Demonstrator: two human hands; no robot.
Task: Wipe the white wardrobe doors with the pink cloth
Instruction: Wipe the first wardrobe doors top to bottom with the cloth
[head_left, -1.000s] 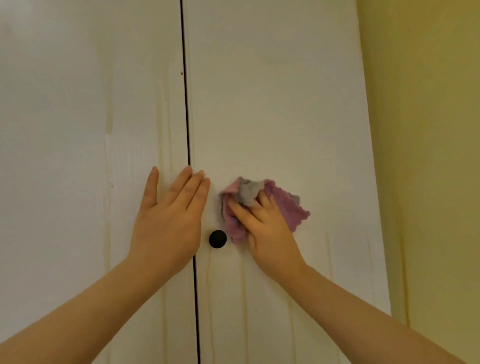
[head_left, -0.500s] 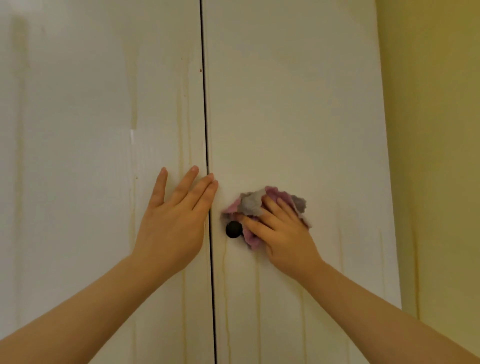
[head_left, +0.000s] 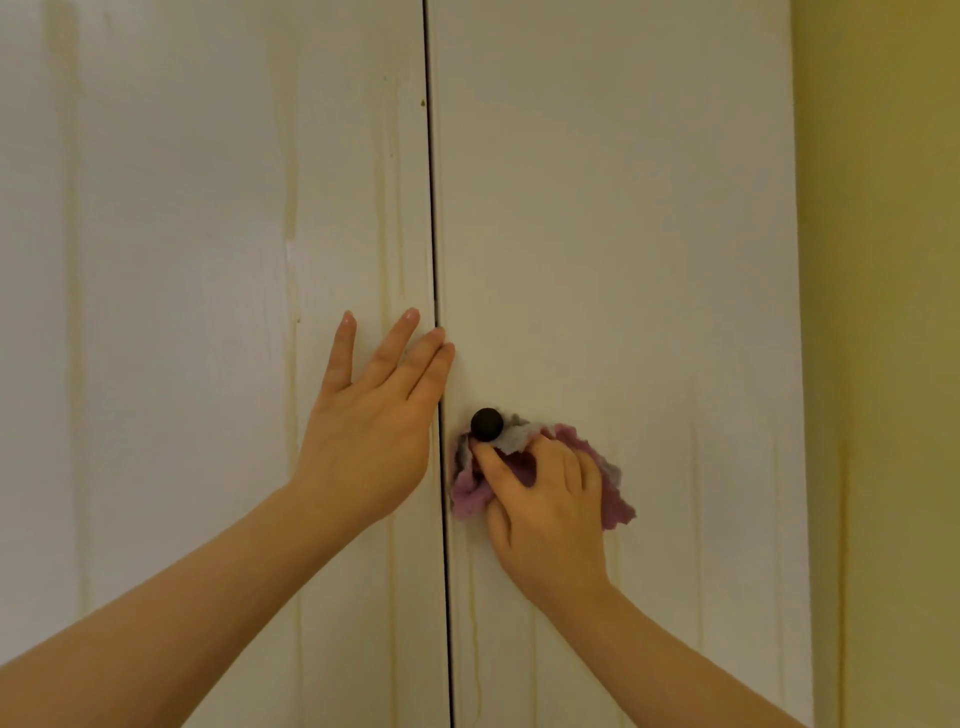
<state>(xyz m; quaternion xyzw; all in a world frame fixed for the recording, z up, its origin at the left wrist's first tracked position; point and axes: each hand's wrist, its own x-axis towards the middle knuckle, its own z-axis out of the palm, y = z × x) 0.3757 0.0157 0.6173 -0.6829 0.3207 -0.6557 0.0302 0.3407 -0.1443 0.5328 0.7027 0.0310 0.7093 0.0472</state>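
The pink cloth (head_left: 615, 496) sits bunched against the right door (head_left: 623, 234) of the white wardrobe, just below and beside the round black knob (head_left: 487, 424); a grey fold of it touches the knob's lower right side. The right hand (head_left: 545, 499) presses the cloth to the panel, its fingers (head_left: 566, 460) curled and clamped on the fabric, with the thumb tip just under the knob. Ruffled pink edges stick out to the left of the hand, near the seam, and to its right. The left hand (head_left: 369, 431) lies flat on the left door (head_left: 208, 260), holding nothing, its fingers (head_left: 402, 335) straight and a little apart (the thumb stands furthest out, to the left). Its two rightmost fingertips reach the dark seam (head_left: 432, 208) between the doors, level with or just over the edge of the right door. The two hands are near each other but not touching, the seam running down between them. Both doors are shut and show faint yellowish streaks (head_left: 291, 182) running vertically, also below the cloth. A yellow wall (head_left: 883, 312) borders the right door's outer edge. Both forearms are bare.
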